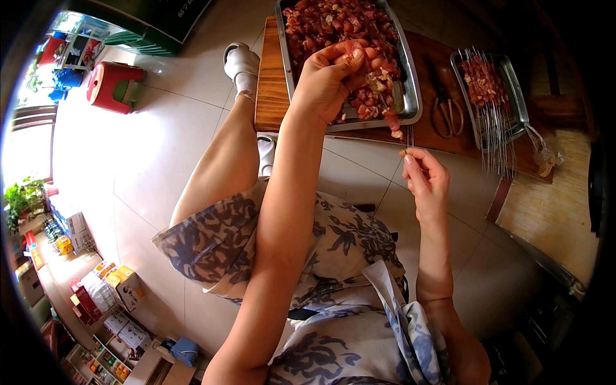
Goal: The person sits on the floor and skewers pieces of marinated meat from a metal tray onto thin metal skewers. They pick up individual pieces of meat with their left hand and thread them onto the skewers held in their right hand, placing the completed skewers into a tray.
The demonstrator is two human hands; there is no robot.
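My left hand is over a large metal tray heaped with small raw meat pieces. Its thumb and fingers close on a bit of raw meat, partly hidden by the fingers. My right hand pinches the lower end of a thin metal skewer just outside the tray's near edge. A few meat pieces are threaded on a skewer between the two hands; its upper part is hidden among meat and fingers. To the right, a smaller metal tray holds a bundle of filled skewers, their bare ends sticking out towards me.
Dark-handled scissors lie between the trays on a wooden bench. A crumpled plastic bag sits by the small tray. A red stool stands on the tiled floor to the left. Boxes and shelves line the lower left.
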